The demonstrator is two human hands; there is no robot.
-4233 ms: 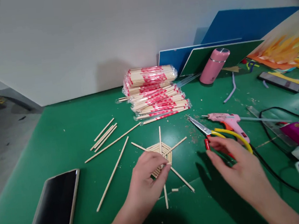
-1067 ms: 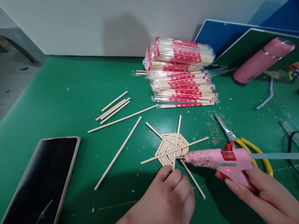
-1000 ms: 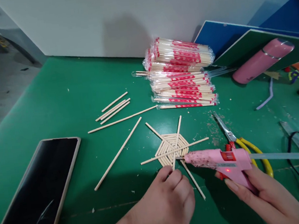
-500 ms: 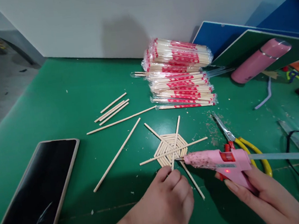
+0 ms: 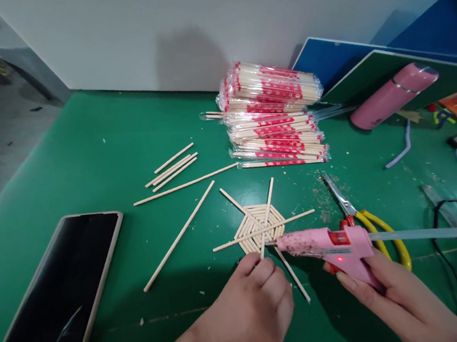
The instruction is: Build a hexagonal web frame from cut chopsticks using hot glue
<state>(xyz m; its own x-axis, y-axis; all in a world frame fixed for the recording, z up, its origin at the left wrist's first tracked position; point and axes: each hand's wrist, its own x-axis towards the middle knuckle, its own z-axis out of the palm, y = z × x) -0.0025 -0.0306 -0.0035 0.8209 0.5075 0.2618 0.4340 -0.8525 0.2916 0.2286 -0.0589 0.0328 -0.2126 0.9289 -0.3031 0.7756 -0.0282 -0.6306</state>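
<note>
A flat hexagon of glued wooden sticks (image 5: 254, 224) lies on the green table (image 5: 99, 146), with three long sticks crossed over it like spokes. My left hand (image 5: 255, 309) is curled into a pinch at the near end of one spoke stick, just below the hexagon. My right hand (image 5: 384, 296) grips a pink hot glue gun (image 5: 334, 244). Its red light is on and its nozzle touches the hexagon's near right edge. A clear glue stick juts out of the gun's back to the right.
Yellow-handled scissors (image 5: 359, 214) lie behind the gun. Wrapped chopstick packs (image 5: 271, 115) are stacked at the back, loose sticks (image 5: 171, 169) to the left, a dark phone (image 5: 58, 297) at the near left. A pink bottle (image 5: 392, 96), boards and a black cable sit on the right.
Since 4.2 s ago my right hand has picked up the glue gun and brought its nozzle to the hexagon. Over the last second the gun edged slightly left; my left hand stayed put.
</note>
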